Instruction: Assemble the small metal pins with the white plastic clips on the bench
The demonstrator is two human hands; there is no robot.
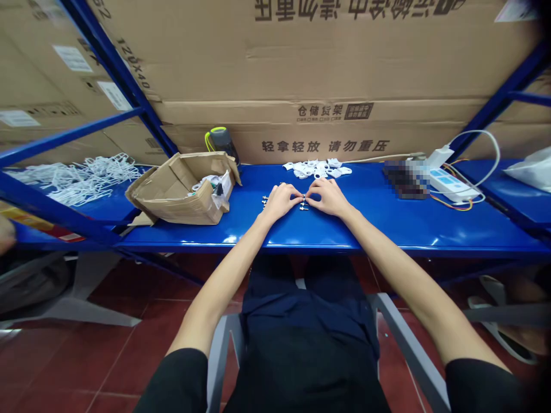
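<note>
I pinch a small metal piece (303, 198) where my two hands meet, low over the blue surface (379, 226). My left grip (280, 202) is narrow, thumb and fingertips brought together at the piece's left side. My right grip (329, 198) is narrow too, closing on it from the right; my fingers cover most of it, so I can't make out its shape.

Just below my fingertips, nearer to me, lies a loose fitting (303, 207), and a few more fittings (264, 201) lie just beside my left hand, partly hidden by it. Beyond my hands, toward the cardboard (275, 74), is a loose pile of white parts (316, 168).

Left of my hands sits an open box (181, 198) with torn flaps and some white and dark items (219, 186) inside. Behind it stands a dark cylinder (221, 140) with a yellow-green loop. Well off to my right are a white power strip (450, 184) with a looping cable (498, 152) and a dark item (404, 179), blurred out. Far left, white cords (86, 180) lie tangled past the blue post (116, 69).
</note>
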